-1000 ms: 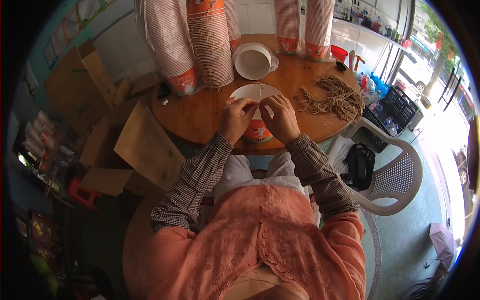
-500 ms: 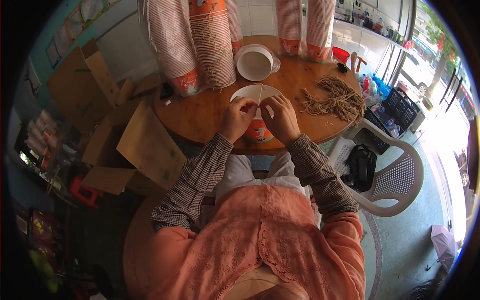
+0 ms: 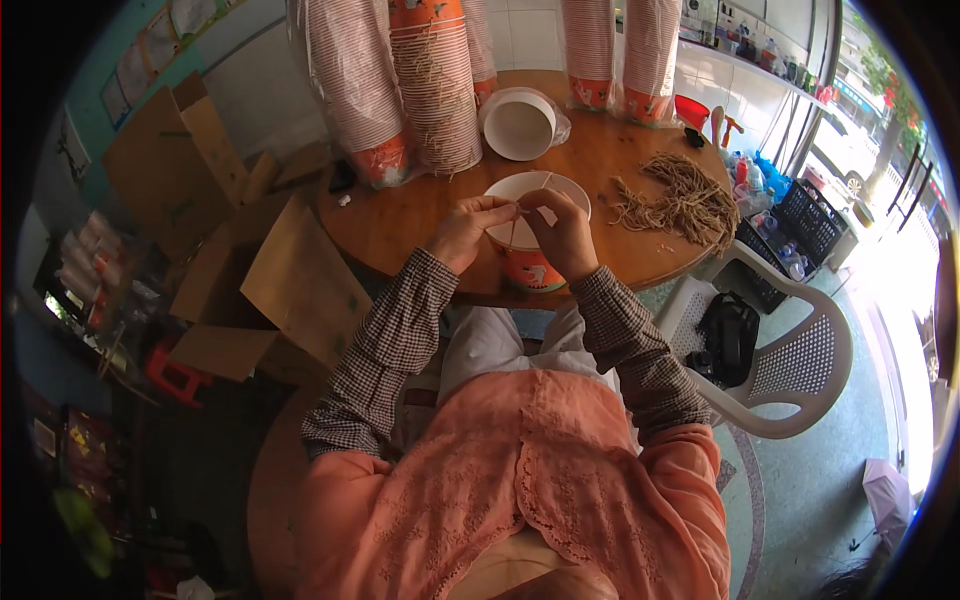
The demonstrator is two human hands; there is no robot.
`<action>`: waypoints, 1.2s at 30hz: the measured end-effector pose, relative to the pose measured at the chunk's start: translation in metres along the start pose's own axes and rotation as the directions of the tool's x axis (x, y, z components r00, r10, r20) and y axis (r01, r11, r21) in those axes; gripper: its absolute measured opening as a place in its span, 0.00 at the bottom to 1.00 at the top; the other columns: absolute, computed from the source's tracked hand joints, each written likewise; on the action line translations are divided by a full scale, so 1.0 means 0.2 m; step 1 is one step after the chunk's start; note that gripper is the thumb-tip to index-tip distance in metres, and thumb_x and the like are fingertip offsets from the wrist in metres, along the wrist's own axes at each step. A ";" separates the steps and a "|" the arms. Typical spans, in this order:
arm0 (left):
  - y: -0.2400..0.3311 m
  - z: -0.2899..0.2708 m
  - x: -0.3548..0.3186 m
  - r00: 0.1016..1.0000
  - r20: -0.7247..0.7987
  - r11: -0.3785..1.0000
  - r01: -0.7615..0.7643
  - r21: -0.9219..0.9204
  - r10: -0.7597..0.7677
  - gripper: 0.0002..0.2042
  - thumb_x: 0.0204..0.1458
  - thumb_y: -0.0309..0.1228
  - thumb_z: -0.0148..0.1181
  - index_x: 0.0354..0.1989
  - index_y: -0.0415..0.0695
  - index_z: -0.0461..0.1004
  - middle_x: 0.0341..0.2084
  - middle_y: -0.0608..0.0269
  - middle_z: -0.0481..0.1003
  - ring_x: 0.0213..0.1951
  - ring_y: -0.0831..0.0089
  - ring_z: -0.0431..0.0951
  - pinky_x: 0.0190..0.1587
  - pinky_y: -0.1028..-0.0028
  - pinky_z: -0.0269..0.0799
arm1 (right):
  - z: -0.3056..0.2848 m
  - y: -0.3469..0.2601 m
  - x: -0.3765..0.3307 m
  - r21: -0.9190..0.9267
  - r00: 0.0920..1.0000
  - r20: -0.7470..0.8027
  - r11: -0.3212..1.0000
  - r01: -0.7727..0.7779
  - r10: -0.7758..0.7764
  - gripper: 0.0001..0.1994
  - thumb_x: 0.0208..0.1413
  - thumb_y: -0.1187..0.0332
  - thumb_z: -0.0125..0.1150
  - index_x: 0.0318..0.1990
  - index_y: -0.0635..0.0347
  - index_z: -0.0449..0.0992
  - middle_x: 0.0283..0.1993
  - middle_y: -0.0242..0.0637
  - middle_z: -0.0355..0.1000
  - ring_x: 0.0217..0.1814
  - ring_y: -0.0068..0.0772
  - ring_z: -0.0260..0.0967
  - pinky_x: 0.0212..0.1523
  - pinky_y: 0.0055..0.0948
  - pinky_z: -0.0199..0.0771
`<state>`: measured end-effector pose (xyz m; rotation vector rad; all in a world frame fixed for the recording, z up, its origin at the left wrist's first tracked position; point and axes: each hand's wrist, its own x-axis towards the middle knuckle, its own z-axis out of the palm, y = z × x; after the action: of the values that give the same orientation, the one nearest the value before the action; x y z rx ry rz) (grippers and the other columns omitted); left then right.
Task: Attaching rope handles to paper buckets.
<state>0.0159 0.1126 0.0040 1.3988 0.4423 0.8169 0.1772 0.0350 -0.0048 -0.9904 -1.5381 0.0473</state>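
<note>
A paper bucket with an orange printed side and white inside stands at the table's near edge. A thin piece of twine runs across its mouth and hangs down its near side. Above the near rim, my left hand pinches the twine between thumb and forefinger. My right hand meets it there, its fingers curled and closed on the twine too. Fingertips of both hands touch, so the exact crossing of the strands is too small to make out. A heap of loose twine lies to the right.
Tall stacks of paper buckets stand along the back of the wooden table, and a white bowl-like container lies between them. Opened cardboard boxes are at the left; a white plastic chair holding a black bag is at the right.
My hands have drawn together, fingertips now overlapping at the twine. A strand now hangs down the bucket's near side. The whole view has shifted slightly.
</note>
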 end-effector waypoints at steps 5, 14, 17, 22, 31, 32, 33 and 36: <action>0.02 0.04 0.01 0.999 -0.047 0.994 -0.009 -0.105 0.004 0.11 0.54 0.30 0.60 0.40 0.36 0.77 0.34 0.62 0.79 0.39 0.76 0.77 0.49 0.79 0.67 | 0.00 -0.01 0.00 0.083 1.000 -0.008 0.996 0.025 -0.024 0.07 0.50 0.77 0.60 0.38 0.62 0.76 0.37 0.41 0.76 0.44 0.42 0.73 0.46 0.35 0.72; -0.02 0.08 0.05 0.998 -0.055 0.999 -0.017 0.046 0.019 0.11 0.56 0.28 0.57 0.43 0.35 0.76 0.36 0.62 0.78 0.41 0.76 0.76 0.52 0.77 0.66 | -0.01 0.15 -0.02 0.187 0.996 -0.056 0.980 -0.062 0.074 0.07 0.52 0.76 0.61 0.39 0.64 0.78 0.36 0.38 0.77 0.40 0.28 0.75 0.43 0.26 0.73; -0.04 0.13 0.02 0.989 -0.099 0.989 -0.098 0.111 0.109 0.10 0.55 0.26 0.57 0.44 0.37 0.75 0.36 0.62 0.78 0.39 0.76 0.78 0.48 0.77 0.69 | -0.02 0.14 -0.02 0.206 0.993 -0.052 0.974 -0.096 0.109 0.05 0.53 0.77 0.60 0.38 0.66 0.78 0.34 0.34 0.77 0.40 0.22 0.74 0.45 0.23 0.73; -0.06 0.16 0.02 0.979 -0.182 0.987 -0.061 0.146 0.087 0.09 0.55 0.27 0.58 0.43 0.38 0.76 0.33 0.65 0.78 0.33 0.78 0.79 0.38 0.80 0.72 | -0.01 0.14 -0.01 0.153 0.993 -0.056 0.983 -0.097 0.106 0.04 0.54 0.77 0.59 0.36 0.67 0.77 0.33 0.34 0.77 0.39 0.22 0.74 0.43 0.23 0.73; -0.09 0.17 0.03 0.960 -0.243 0.975 -0.089 0.205 0.139 0.08 0.55 0.28 0.58 0.40 0.39 0.77 0.29 0.68 0.77 0.28 0.81 0.76 0.29 0.82 0.71 | -0.01 0.13 0.01 0.209 0.989 -0.032 0.969 -0.135 0.145 0.05 0.53 0.75 0.58 0.35 0.67 0.76 0.30 0.35 0.76 0.36 0.24 0.75 0.40 0.24 0.74; -0.08 0.17 0.03 0.963 -0.238 0.978 -0.077 0.195 0.123 0.08 0.55 0.28 0.58 0.40 0.39 0.77 0.29 0.67 0.77 0.28 0.81 0.76 0.29 0.82 0.71 | -0.01 0.13 0.02 0.209 0.989 -0.030 0.968 -0.137 0.146 0.05 0.53 0.75 0.58 0.35 0.67 0.76 0.30 0.35 0.76 0.36 0.24 0.75 0.40 0.24 0.74; -0.09 0.17 0.03 0.963 -0.239 0.978 -0.076 0.194 0.123 0.08 0.55 0.28 0.58 0.40 0.39 0.77 0.29 0.67 0.77 0.28 0.81 0.76 0.29 0.82 0.71 | -0.01 0.12 0.03 0.244 0.986 -0.039 0.958 -0.147 0.161 0.05 0.53 0.75 0.58 0.34 0.67 0.76 0.30 0.35 0.75 0.35 0.24 0.75 0.40 0.24 0.74; -0.10 0.15 0.04 0.958 -0.255 0.982 -0.086 0.170 0.128 0.08 0.55 0.28 0.58 0.40 0.39 0.77 0.29 0.66 0.77 0.27 0.80 0.76 0.30 0.81 0.71 | -0.02 0.13 0.05 0.278 0.981 -0.046 0.945 -0.171 0.191 0.04 0.53 0.75 0.57 0.33 0.67 0.75 0.29 0.36 0.75 0.34 0.24 0.75 0.39 0.25 0.75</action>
<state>0.0466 0.0983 -0.0087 1.4744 0.6526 1.0843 0.1958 0.0557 -0.0105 -0.8984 -1.3283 0.3420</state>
